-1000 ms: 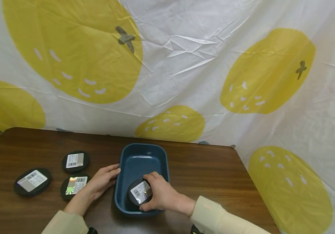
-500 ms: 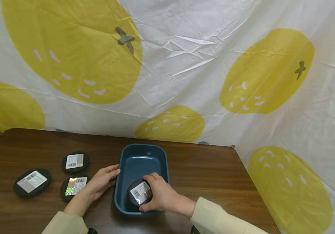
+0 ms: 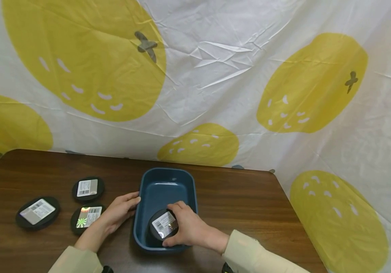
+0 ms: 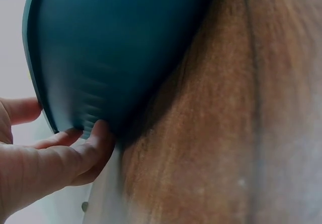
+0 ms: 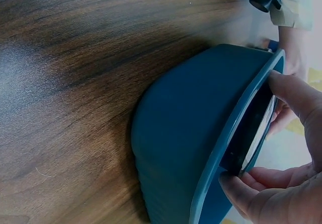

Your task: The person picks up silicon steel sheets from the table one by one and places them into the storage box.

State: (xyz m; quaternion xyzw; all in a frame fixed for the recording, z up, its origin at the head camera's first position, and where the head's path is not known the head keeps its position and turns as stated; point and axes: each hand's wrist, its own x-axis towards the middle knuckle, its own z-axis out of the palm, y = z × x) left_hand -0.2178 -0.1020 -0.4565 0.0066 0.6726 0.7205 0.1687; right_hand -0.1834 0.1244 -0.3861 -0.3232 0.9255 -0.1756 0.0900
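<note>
A dark blue rectangular tub point(image 3: 166, 178) stands on the brown wooden table point(image 3: 250, 204). My right hand point(image 3: 186, 227) grips a black round disc point(image 3: 162, 224) with a white barcode label, held inside the near end of the tub. In the right wrist view the disc point(image 5: 250, 138) shows edge-on between thumb and fingers, just inside the tub's rim point(image 5: 236, 128). My left hand point(image 3: 118, 210) rests against the tub's left outer wall with fingers nearly straight; in the left wrist view its fingertips point(image 4: 95, 138) touch the tub wall point(image 4: 115, 48).
Three more black labelled discs lie on the table left of the tub: one at far left point(image 3: 38, 212), one behind point(image 3: 88, 188), one nearest my left hand point(image 3: 87, 217). A white cloth with yellow fruit shapes point(image 3: 216, 76) hangs behind and to the right.
</note>
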